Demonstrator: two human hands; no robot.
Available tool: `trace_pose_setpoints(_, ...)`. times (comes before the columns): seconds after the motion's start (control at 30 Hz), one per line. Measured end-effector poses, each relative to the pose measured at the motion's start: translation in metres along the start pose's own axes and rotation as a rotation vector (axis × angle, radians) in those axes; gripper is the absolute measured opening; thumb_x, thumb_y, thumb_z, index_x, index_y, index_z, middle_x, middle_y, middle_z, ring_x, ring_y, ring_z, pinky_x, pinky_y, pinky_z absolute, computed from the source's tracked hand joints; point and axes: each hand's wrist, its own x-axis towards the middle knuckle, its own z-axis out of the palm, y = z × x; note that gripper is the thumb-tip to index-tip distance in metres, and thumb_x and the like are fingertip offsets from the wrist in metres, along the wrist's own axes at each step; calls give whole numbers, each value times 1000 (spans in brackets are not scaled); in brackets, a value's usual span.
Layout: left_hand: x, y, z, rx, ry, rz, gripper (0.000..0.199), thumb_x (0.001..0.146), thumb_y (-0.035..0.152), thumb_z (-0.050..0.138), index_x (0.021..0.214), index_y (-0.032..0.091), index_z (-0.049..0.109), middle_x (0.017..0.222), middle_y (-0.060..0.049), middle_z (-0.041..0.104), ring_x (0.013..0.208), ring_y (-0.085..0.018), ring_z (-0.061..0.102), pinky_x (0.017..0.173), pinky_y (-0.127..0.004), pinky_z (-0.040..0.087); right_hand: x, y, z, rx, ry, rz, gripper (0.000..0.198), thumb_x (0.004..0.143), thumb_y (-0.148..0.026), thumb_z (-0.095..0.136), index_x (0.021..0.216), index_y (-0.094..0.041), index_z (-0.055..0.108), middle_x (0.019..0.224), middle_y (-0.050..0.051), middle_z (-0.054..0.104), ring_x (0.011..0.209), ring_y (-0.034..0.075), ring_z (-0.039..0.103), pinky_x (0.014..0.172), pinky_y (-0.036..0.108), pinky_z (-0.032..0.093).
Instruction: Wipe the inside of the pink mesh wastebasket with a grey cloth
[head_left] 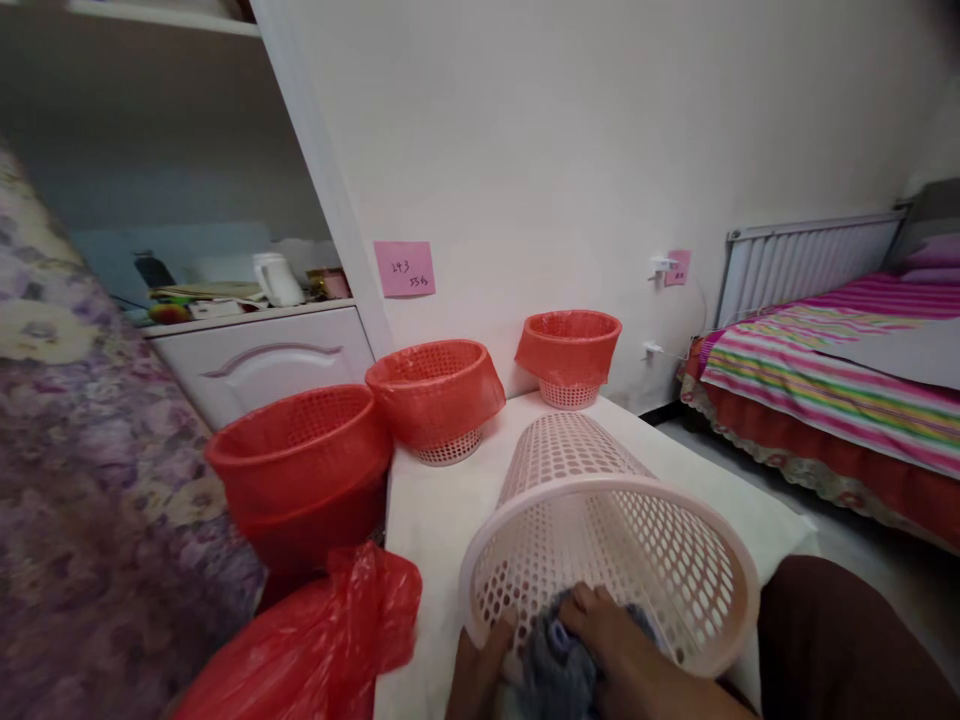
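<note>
Closest to the camera, the right hand [611, 640] was pushed into the mouth of a pale pink perforated plastic basket [600, 530] that lay on its side on a white table [435, 510], opening facing the person. The fingers were curled down onto a grey-blue cloth [559, 670] just inside the rim, so that hand was clamped on the cloth. The left hand [480, 670] sat at the lower left edge of the rim, touching the basket; most of it was cut off by the picture's edge, so I honestly couldn't tell whether it was gripping or just resting there. A dark brown sleeve or knee [847, 640] filled the bottom right.

Just left of the hands was a crumpled red plastic bag [315, 640], blurry, hanging off the table's edge. Behind it stood a solid-looking red plastic basket [300, 470], beside the table rather than on it as far as I could see.

Further back on the table were two pink mesh baskets lined with red bags: one [439, 395] near the left edge, one [568, 355] by the wall. A pink sticky note [405, 268] hung on the white wall above them. Off to the right was a bed with a striped cover [825, 370], and a white radiator [806, 262] behind it.
</note>
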Motion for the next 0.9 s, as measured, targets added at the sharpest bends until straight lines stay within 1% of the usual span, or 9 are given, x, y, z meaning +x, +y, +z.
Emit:
trace_pose_setpoints(0.1, -3, 5, -4, 17, 37, -36, 74, 65, 51, 75, 126, 15, 54, 125, -16, 66, 123, -34, 56, 106, -47, 43, -15, -4, -13, 167, -64, -144, 47, 51, -7, 59, 95, -21, 66, 108, 6, 64, 100, 25, 57, 85, 34, 44)
trace_pose_setpoints(0.2, -3, 1, -2, -5, 39, -11, 73, 65, 50, 76, 125, 14, 56, 129, -17, 64, 124, -34, 55, 106, -47, 43, 4, 3, -34, 269, 140, -184, 45, 51, -2, 52, 88, -22, 66, 96, 3, 67, 93, 19, 61, 83, 27, 46)
trace_pose_setpoints(0.3, -1, -16, 3, -15, -14, -13, 74, 61, 49, 78, 123, 13, 58, 129, -17, 63, 126, -34, 54, 108, -46, 41, 50, 21, -48, 184, 355, -11, 52, 56, 0, 48, 101, -21, 65, 106, 8, 65, 107, 23, 56, 95, 35, 42)
trace_pose_setpoints(0.4, 1, -36, 7, -33, -70, -131, 78, 60, 49, 78, 124, 11, 56, 125, -19, 65, 124, -35, 55, 107, -46, 42, 99, 40, -47, 117, 472, 182, 50, 68, -1, 46, 111, -21, 63, 117, 12, 64, 121, 30, 49, 105, 47, 32)
trace_pose_setpoints(0.53, 1, -44, 10, -52, -131, -107, 79, 64, 49, 75, 130, 12, 51, 136, -16, 59, 133, -30, 47, 112, -39, 38, 131, 57, -30, 34, 456, 317, 34, 79, -12, 57, 113, -16, 62, 123, 13, 62, 120, 32, 51, 103, 55, 34)
trace_pose_setpoints(0.63, -1, -31, 13, 6, -145, -81, 75, 65, 48, 75, 129, 13, 53, 135, -14, 59, 130, -30, 50, 110, -40, 40, 134, 62, -23, -8, 438, 324, 29, 85, -22, 59, 114, -17, 60, 128, 10, 59, 120, 28, 51, 104, 52, 35)
trace_pose_setpoints(0.73, -1, -13, 12, 87, -179, -32, 73, 61, 52, 78, 119, 11, 60, 122, -18, 67, 118, -35, 59, 103, -46, 46, 133, 64, -25, -25, 412, 326, 31, 88, -29, 59, 118, -19, 59, 131, 10, 57, 121, 28, 50, 103, 52, 37)
trace_pose_setpoints(0.83, 1, -4, 9, 100, -186, 38, 75, 57, 54, 80, 114, 10, 62, 116, -19, 70, 113, -36, 62, 99, -46, 48, 130, 61, -30, -33, 381, 323, 35, 85, -21, 59, 119, -18, 57, 128, 9, 57, 120, 28, 50, 102, 52, 37)
trace_pose_setpoints(0.9, 3, -5, 7, 95, -169, 41, 72, 59, 51, 80, 115, 11, 61, 119, -18, 69, 114, -35, 61, 102, -46, 47, 121, 55, -31, -37, 354, 297, 44, 76, -10, 60, 120, -17, 57, 127, 11, 57, 119, 30, 50, 100, 49, 39)
